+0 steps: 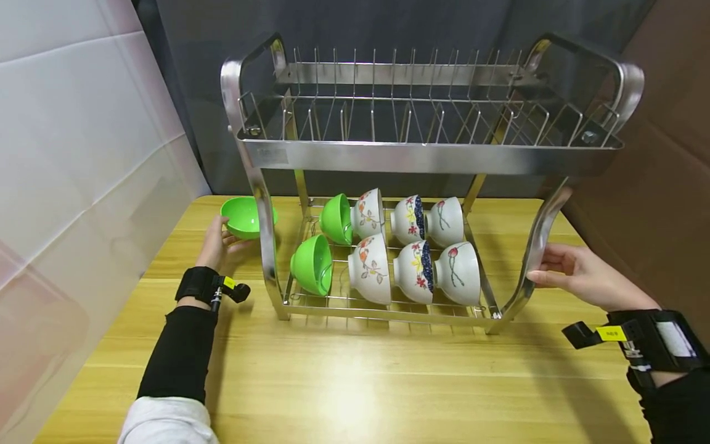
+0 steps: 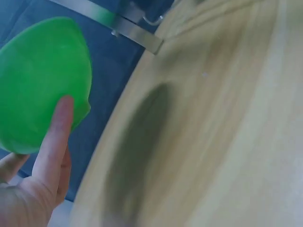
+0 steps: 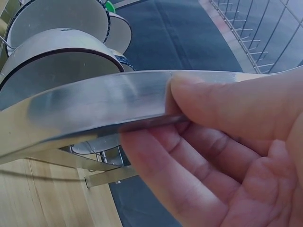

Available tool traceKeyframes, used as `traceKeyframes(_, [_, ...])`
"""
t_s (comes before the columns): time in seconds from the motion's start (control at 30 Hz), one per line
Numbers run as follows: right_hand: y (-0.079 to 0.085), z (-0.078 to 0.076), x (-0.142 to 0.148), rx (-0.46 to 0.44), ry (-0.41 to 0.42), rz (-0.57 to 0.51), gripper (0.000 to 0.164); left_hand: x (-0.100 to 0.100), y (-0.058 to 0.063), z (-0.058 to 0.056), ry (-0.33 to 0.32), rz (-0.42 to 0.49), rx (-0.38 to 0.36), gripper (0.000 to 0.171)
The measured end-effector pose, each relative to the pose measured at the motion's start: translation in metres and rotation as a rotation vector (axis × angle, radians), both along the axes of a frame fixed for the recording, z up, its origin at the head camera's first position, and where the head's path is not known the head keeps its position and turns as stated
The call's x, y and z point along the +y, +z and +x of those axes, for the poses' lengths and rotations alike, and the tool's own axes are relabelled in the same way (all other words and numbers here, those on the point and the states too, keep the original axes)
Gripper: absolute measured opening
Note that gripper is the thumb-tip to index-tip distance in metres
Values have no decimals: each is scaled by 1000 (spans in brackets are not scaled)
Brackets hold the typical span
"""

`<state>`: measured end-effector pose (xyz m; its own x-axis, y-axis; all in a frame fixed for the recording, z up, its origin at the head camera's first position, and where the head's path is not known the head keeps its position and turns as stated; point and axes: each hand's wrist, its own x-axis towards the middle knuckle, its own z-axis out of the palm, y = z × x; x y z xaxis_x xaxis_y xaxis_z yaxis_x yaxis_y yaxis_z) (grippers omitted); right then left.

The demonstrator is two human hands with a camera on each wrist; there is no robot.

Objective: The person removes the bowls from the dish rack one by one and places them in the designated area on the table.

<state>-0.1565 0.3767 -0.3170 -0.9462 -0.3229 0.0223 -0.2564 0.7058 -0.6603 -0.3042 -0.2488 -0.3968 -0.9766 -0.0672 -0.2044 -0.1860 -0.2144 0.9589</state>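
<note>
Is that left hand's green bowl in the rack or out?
Out: the left hand holds the bowl left of the lower shelf in the head view.

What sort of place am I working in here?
Probably a staged recording corner rather than a working kitchen: a two-tier silver metal dish rack stands on a light wood-grain tabletop, with a dark grey fabric backdrop behind it and creased white sheeting along the left of the head view.
</note>
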Motion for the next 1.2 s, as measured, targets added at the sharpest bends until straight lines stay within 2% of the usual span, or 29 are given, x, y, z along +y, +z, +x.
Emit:
traceKeyframes(0.13, [0,1,0,8,-5,16,10,0,-7,0,65,0,-29,63])
traceKeyframes(0.23, [1,1,0,6,-5,12,11,0,-11,1,75,-33,-29,65])
traceKeyframes(0.5, [0,-1,-2,6,0,-16,13,-6,-20,6,46,-94,-38,68])
traceKeyframes(0.8, [1,1,-1,8,-4,-1,10,-7,-27,10,44,-18,-74,63])
traceKeyframes(1.0, [-2,0,-1,9,1,-4,12,-12,-30,12,0,9,-107,63])
traceKeyframes(1.2, [-2,1,-1,17,-2,4,11,-16,-27,14,-44,-53,-90,59])
